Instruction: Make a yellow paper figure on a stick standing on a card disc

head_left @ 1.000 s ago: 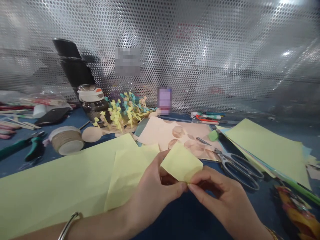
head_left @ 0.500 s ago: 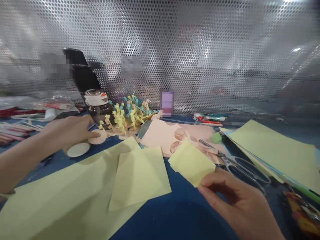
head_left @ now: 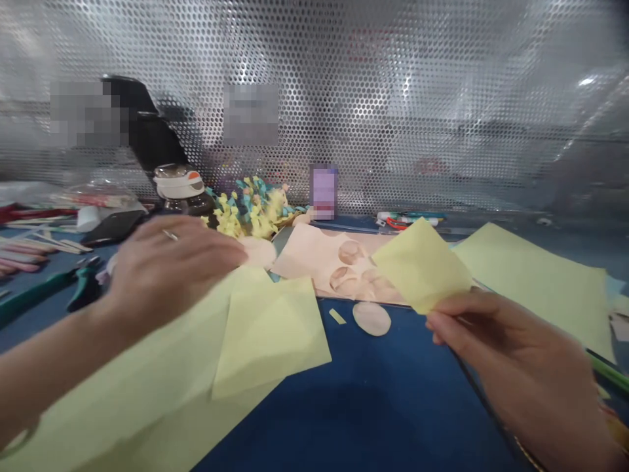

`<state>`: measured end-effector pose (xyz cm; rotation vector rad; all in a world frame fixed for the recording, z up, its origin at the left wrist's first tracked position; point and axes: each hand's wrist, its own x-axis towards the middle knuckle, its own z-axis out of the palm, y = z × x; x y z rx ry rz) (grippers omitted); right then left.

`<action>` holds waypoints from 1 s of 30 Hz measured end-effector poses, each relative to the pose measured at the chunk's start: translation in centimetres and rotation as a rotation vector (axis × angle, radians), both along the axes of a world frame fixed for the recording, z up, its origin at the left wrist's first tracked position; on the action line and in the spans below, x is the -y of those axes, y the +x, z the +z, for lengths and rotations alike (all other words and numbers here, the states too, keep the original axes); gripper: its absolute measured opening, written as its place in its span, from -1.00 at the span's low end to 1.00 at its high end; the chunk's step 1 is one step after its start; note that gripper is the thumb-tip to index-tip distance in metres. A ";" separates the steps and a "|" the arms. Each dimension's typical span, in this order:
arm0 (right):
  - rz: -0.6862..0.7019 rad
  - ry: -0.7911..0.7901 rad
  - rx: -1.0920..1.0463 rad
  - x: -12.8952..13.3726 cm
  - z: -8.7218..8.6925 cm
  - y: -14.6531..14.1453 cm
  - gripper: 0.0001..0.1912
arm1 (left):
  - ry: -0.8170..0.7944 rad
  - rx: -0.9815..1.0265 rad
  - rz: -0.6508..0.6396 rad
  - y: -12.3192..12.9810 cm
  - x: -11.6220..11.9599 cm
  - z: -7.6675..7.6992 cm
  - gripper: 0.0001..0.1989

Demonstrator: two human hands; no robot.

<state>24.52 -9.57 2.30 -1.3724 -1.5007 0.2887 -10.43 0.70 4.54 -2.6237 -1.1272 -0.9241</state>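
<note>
Right now the main thing is a small pale yellow paper square, held up in the air above the far edge of a dark blue cutting mat. My right hand has it pinched by the lower corner, fingers on the front and the thumb out of sight behind the paper. The left hand, with a thin silver ring on one finger, is palm down with its fingers loosely curled. Its fingertips are right by a round cream paper disc, but honestly I can't tell if they're touching it or holding anything.

Under that arm are a large pale yellow sheet and a smaller yellow square sheet. On the mat sit a beige paper circle and a tiny yellow paper strip. Behind those is a peach sheet with circles cut or drawn on it, and more yellow paper lies off to the right.
</note>
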 end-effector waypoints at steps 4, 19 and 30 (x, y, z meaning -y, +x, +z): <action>0.038 0.006 -0.039 -0.2 -0.3 0.0 -0.94 | 0.272 -0.299 -0.327 5.3 1.0 -2.6 -0.65; 0.062 -0.008 -0.077 -0.4 -0.5 0.4 -0.89 | 0.234 -0.213 -0.245 6.7 -1.7 -4.9 -0.80; 0.067 -0.021 -0.073 -0.5 -0.7 0.4 -0.88 | 0.024 -0.381 -0.144 5.7 -1.8 -5.1 -0.71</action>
